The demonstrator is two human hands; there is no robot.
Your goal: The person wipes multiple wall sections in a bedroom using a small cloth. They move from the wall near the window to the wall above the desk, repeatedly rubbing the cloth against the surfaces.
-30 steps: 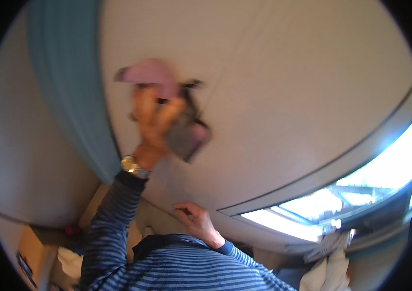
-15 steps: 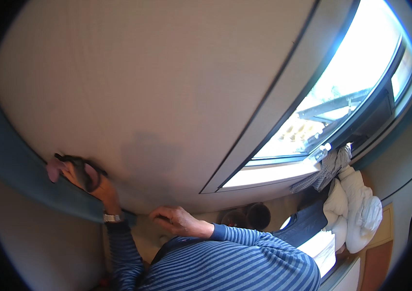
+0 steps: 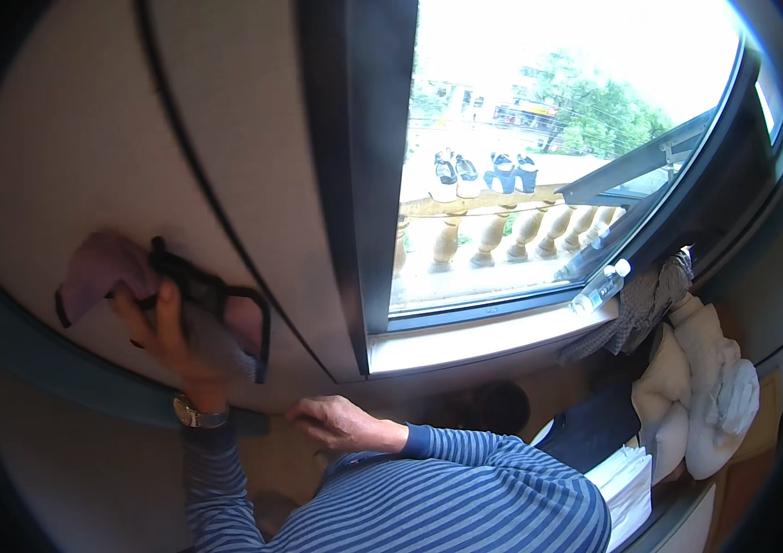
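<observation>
At the left, my left hand (image 3: 173, 339) is raised against the pale wall panel (image 3: 69, 175). Its fingers, slightly smeared by motion, grip a pink cloth (image 3: 107, 275) with black edging, and a black loop of that edging sticks out to the right of the hand. I cannot make out how the pink and black parts join. Lower down, near my waist, my right hand (image 3: 347, 424) is closed with its fingers curled, and nothing shows in it. A watch is on my left wrist.
To the right is a dark-framed window (image 3: 341, 138) with a pale sill (image 3: 465, 341). A clear bottle (image 3: 600, 288) stands at the sill's right end beside a grey patterned cloth (image 3: 647, 300). White bedding (image 3: 709, 392) and a stack of white paper (image 3: 620, 493) lie at the lower right. Shoes sit outside on a balustrade.
The view has swung right, so the window fills more of it. My left hand has shifted along the wall with the pink cloth, which shows more widely spread. My right hand stays at the waist.
</observation>
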